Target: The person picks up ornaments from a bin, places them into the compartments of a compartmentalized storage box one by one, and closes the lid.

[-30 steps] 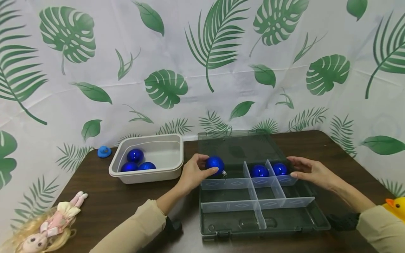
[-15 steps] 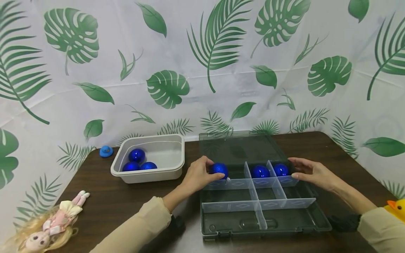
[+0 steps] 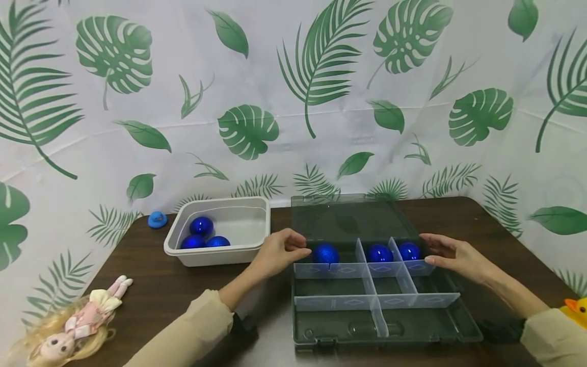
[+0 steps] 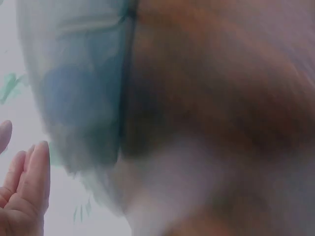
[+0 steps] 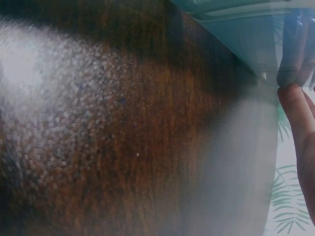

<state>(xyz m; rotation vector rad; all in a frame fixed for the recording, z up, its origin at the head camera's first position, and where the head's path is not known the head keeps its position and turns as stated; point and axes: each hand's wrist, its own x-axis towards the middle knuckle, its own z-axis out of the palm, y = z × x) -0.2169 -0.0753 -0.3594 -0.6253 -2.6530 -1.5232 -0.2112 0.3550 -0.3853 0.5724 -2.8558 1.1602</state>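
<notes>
A see-through dark grey organizer box [image 3: 335,320] lies with its lid laid back, pale dividers splitting it into compartments. Its back row holds three blue baubles: a textured one [image 3: 326,254] at left, a shiny one [image 3: 380,253] in the middle and another shiny one [image 3: 409,251] at right. My left hand [image 3: 281,254] is just left of the textured bauble, thumb and fingers parted with nothing between them. At the box's right side, my right hand [image 3: 460,259] touches the wall with loosely extended fingers; in the right wrist view a fingertip [image 5: 291,93] meets the clear plastic.
A light grey tub [image 3: 247,251] with three more blue baubles [image 3: 202,226] stands left of the box. Behind it sits a small blue toy duck [image 3: 157,219]. A blond doll [image 3: 87,318] lies at the left edge, and a yellow duck [image 3: 578,309] is at far right.
My left hand has lowered the textured bauble into the back-left compartment, let it go and drawn back left. The right hand stays at the box's right side. The head view has shifted slightly.
</notes>
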